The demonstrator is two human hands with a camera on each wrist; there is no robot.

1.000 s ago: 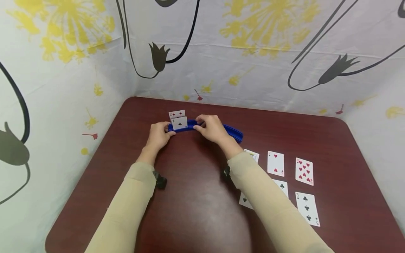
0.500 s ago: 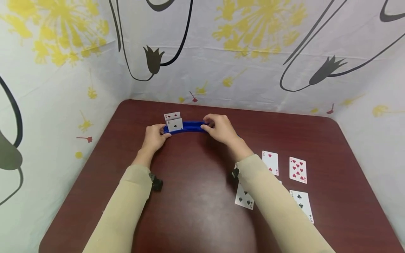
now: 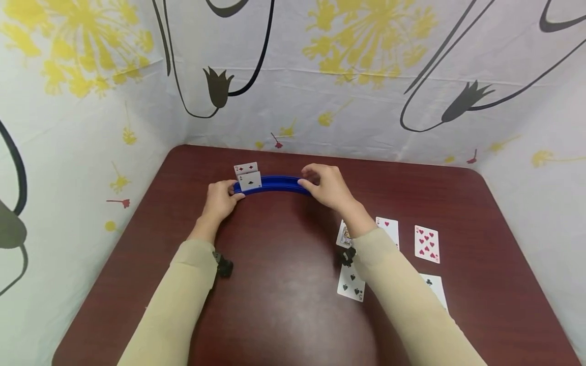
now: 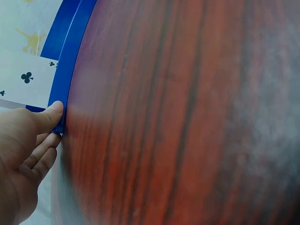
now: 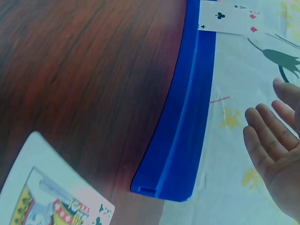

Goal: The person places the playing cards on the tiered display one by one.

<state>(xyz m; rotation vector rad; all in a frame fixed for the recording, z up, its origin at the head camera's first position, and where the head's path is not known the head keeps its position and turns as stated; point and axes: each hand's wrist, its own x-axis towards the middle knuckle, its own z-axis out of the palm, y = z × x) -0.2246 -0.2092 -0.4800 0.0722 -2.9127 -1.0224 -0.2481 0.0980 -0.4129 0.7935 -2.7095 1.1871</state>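
A curved blue card holder (image 3: 279,183) lies near the back of the table. Upright in its left end stand an ace of clubs (image 3: 250,181) and, behind it, a diamonds card (image 3: 246,168). My left hand (image 3: 220,200) pinches that end, thumb (image 4: 52,115) on the front face and fingers underneath. My right hand (image 3: 328,186) overlaps the holder's right part in the head view and hides its end. In the right wrist view the fingers (image 5: 265,133) are loosely bent, hold nothing and stand apart from the blue rail.
Face-up cards lie on the table (image 3: 284,284) at the right: a king (image 3: 343,236), a two of hearts (image 3: 388,231), a hearts card (image 3: 427,244), a five of spades (image 3: 351,285) and a clubs card (image 3: 437,291). My right forearm covers some. A patterned cloth (image 3: 274,122) hangs behind.
My right hand has moved to the right along the holder, uncovering more of its middle. My left hand stays at the left end. The head view has turned slightly right.
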